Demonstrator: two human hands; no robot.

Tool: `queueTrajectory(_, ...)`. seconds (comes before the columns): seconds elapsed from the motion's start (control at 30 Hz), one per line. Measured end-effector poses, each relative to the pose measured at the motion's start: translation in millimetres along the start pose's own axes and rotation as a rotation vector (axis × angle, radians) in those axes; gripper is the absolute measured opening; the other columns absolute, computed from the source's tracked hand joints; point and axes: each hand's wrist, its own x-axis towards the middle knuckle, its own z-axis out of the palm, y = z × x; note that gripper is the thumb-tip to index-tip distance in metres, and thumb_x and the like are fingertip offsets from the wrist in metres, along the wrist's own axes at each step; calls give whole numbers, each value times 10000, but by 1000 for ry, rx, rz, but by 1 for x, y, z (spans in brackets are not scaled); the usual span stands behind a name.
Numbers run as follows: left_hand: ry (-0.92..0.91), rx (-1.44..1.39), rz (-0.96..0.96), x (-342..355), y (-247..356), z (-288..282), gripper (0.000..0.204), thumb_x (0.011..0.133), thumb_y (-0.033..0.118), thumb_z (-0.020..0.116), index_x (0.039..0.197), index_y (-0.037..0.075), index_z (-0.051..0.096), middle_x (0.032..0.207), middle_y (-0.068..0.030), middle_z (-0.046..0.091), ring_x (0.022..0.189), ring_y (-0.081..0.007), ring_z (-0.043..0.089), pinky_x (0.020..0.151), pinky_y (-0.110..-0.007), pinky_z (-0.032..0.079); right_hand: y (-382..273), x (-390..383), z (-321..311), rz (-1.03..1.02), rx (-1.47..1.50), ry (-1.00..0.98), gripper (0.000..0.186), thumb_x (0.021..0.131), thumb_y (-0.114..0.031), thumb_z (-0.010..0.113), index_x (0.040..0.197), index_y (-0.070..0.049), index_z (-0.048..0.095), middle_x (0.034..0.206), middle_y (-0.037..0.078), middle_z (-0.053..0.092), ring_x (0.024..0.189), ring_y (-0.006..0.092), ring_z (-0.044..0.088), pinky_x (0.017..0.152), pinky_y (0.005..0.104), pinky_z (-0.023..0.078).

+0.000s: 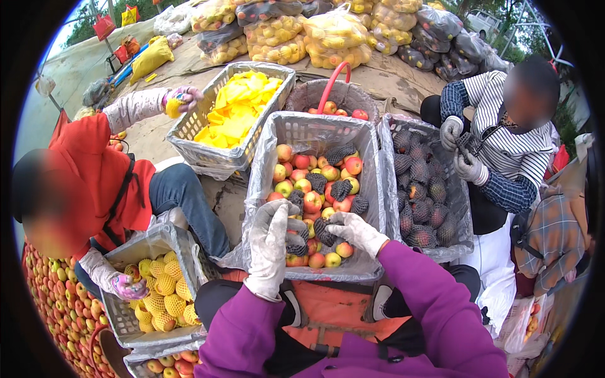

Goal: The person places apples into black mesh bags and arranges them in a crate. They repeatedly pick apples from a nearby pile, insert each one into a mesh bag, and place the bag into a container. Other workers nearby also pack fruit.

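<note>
A grey plastic-lined crate [334,273] of red and yellow-green apples [312,202] stands before me. Black foam nets, some bunched up, lie among the fruit. Over its near left part is my left hand [269,242] in a whitish work glove, fingers apart and raised beside dark netting; I see nothing gripped in it. My right hand [358,233], gloved too, reaches in from the right. Its fingertips close on a dark foam net [324,232] at the near middle of the crate; whether an apple fills that net is hard to make out.
On the right, a co-worker in stripes handles a black net over a crate of black-netted fruit [421,189]. A person in red sits left, between a crate of yellow nets [242,104] and one of yellow-netted fruit [165,285]. Behind stand a red-handled basket [296,101] and bagged fruit [337,41].
</note>
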Motion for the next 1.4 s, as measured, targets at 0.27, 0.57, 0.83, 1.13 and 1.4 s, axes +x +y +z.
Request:
queueTrajectory(0.27, -205, 70, -123, -10, -31, 22, 485, 902, 246, 640, 1286, 19, 451, 1182, -76, 558, 1012, -142, 583, 823, -302, 516, -106, -65, -42, -165, 273, 79, 209, 839, -116, 700, 1007, -36, 607, 943, 1, 634, 875, 76, 589, 818, 241, 474)
queueTrajectory(0.57, -434, -194, -410, -13, -34, 21, 498, 930, 324, 586, 1325, 55, 448, 1262, -64, 515, 1149, -165, 516, 930, -362, 460, -117, -97, -35, -150, 536, -116, 247, 880, -62, 624, 1122, -47, 579, 1078, 25, 605, 1018, 106, 561, 908, 278, 451)
queueTrajectory(0.83, -556, -433, -454, -15, -45, 31, 452, 919, 265, 602, 1275, 8, 492, 1201, -70, 570, 1089, -174, 562, 970, -321, 450, -121, -108, -37, -266, 466, -272, 252, 908, -82, 583, 1155, -44, 548, 1145, 13, 548, 1089, 117, 495, 984, 293, 392)
queueTrajectory(1.13, -430, -141, -138, -21, -28, 27, 352, 954, 225, 550, 1221, -3, 553, 1181, -58, 571, 1095, -146, 544, 965, -289, 420, -122, -100, -39, -133, 698, -137, 329, 933, -172, 576, 1240, -74, 507, 1164, 39, 562, 1083, 146, 541, 900, 280, 463)
queueTrajectory(1.4, -331, 120, 186, -31, -41, 33, 253, 912, 82, 584, 1148, 1, 625, 1159, -90, 597, 1107, -182, 540, 943, -294, 422, -120, -96, -13, 0, 606, -190, 418, 901, -191, 631, 1256, -29, 483, 1137, 44, 587, 1064, 133, 551, 963, 305, 427)
